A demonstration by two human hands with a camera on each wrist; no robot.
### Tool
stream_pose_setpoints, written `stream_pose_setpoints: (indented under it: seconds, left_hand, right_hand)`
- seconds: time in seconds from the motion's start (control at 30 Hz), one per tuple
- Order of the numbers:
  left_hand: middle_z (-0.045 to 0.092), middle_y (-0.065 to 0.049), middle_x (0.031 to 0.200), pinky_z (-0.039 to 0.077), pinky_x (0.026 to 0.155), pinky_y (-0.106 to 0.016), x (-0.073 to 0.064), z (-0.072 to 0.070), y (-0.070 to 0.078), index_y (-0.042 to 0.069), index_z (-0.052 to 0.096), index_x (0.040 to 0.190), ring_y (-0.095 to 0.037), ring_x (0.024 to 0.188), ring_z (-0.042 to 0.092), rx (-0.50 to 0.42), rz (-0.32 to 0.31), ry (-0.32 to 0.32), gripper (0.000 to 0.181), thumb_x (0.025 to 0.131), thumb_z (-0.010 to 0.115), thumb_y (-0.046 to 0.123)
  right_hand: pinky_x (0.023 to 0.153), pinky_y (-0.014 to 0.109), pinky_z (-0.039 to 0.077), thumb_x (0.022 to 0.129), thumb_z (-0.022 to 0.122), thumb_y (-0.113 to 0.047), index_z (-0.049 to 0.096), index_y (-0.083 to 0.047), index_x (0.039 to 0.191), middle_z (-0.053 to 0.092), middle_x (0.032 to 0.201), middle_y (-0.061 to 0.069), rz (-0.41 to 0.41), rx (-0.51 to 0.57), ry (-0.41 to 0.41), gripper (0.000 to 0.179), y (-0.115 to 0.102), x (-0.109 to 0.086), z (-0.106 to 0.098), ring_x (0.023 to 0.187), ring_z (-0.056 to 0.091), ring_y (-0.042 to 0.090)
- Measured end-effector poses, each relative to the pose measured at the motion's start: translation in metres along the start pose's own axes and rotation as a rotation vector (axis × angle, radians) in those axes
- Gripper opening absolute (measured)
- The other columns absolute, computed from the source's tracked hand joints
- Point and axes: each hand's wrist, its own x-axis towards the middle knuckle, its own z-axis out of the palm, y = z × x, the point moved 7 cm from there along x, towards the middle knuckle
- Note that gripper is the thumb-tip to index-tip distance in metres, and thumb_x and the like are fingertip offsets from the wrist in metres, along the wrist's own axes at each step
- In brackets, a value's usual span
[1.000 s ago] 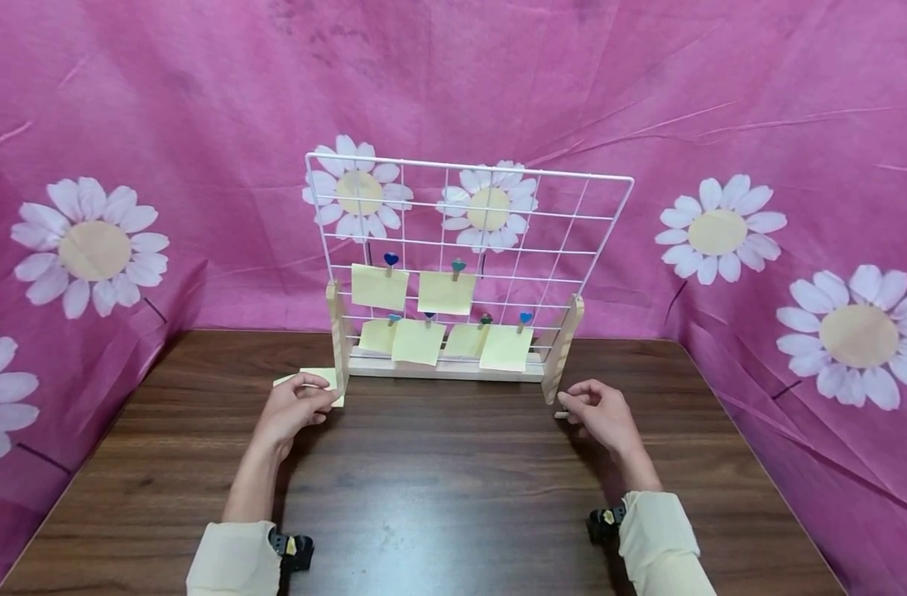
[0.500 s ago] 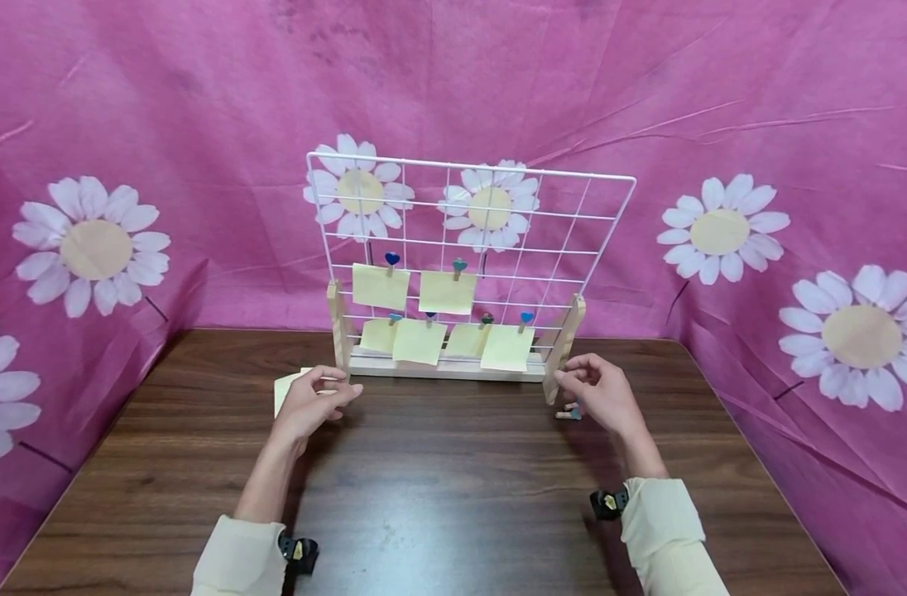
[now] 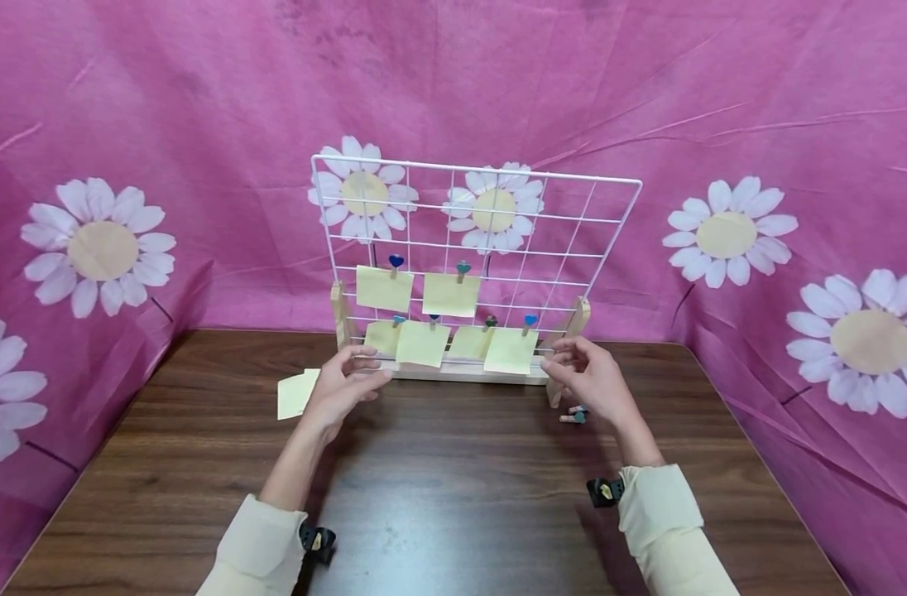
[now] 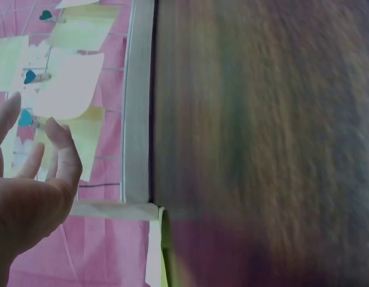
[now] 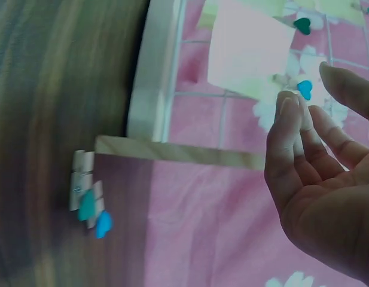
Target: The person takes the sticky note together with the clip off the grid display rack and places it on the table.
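A white wire grid [image 3: 476,207] stands upright in a wooden base [image 3: 453,372]. Several yellow sticky notes [image 3: 422,343] hang on it in two rows, held by small wooden clothespins with heart tops, such as a blue one [image 3: 396,261]. My left hand [image 3: 342,389], fingers loosely bent and holding nothing, hovers before the lower left of the stand. By the right wooden post [image 3: 573,331], my right hand [image 3: 591,377] is likewise bare, thumb and fingers apart in the right wrist view. Loose clothespins [image 5: 85,188] lie on the table beside that post.
Loose yellow sticky notes [image 3: 295,396] lie on the brown wooden table [image 3: 439,497], left of the stand. Behind the table hangs a pink cloth [image 3: 237,124] printed with large white daisies.
Both hands have moved inward and forward toward the grid. My left hand has come away from the loose sticky notes, and my right hand from the loose clothespins, now more visible.
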Motion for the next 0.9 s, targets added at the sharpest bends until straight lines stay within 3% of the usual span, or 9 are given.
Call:
stream_pose_setpoints:
  seconds: [0.17, 0.5, 0.67, 0.9]
  left_hand:
    - [0.055, -0.027, 0.133, 0.057, 0.087, -0.045, 0.001, 0.007, 0.005, -0.003, 0.046, 0.139, -0.014, 0.095, 0.067, -0.065, 0.004, -0.004, 0.059, 0.09, 0.075, 0.007]
    - [0.056, -0.026, 0.132, 0.05, 0.068, -0.027, 0.003, 0.017, 0.012, 0.001, 0.046, 0.141, -0.012, 0.086, 0.065, -0.026, 0.012, -0.007, 0.062, 0.088, 0.077, 0.008]
    - [0.057, -0.023, 0.127, 0.05, 0.062, -0.026, 0.006, 0.021, 0.018, 0.004, 0.05, 0.139, -0.013, 0.085, 0.064, -0.004, 0.007, 0.003, 0.06, 0.087, 0.079, 0.01]
    - [0.06, -0.023, 0.127, 0.042, 0.048, -0.022, 0.01, 0.026, 0.023, 0.007, 0.051, 0.139, -0.014, 0.073, 0.066, 0.007, -0.002, -0.004, 0.06, 0.087, 0.08, 0.012]
  right_hand:
    - [0.074, 0.027, 0.055, 0.093, 0.075, -0.013, 0.064, 0.005, 0.121, 0.071, 0.106, 0.018, -0.08, -0.028, -0.003, 0.035, -0.019, 0.006, 0.001, 0.088, 0.067, 0.025]
    - [0.086, 0.03, 0.052, 0.092, 0.076, -0.015, 0.062, 0.004, 0.124, 0.067, 0.118, 0.022, -0.123, 0.035, -0.051, 0.039, -0.041, 0.014, 0.007, 0.1, 0.067, 0.029]
    - [0.086, 0.037, 0.053, 0.092, 0.076, -0.015, 0.062, 0.001, 0.128, 0.068, 0.117, 0.02, -0.139, 0.017, -0.031, 0.041, -0.05, 0.018, 0.008, 0.099, 0.066, 0.029]
    - [0.074, 0.027, 0.053, 0.09, 0.077, -0.01, 0.063, 0.0, 0.126, 0.07, 0.104, 0.018, -0.191, 0.007, 0.007, 0.04, -0.068, 0.026, 0.011, 0.087, 0.065, 0.027]
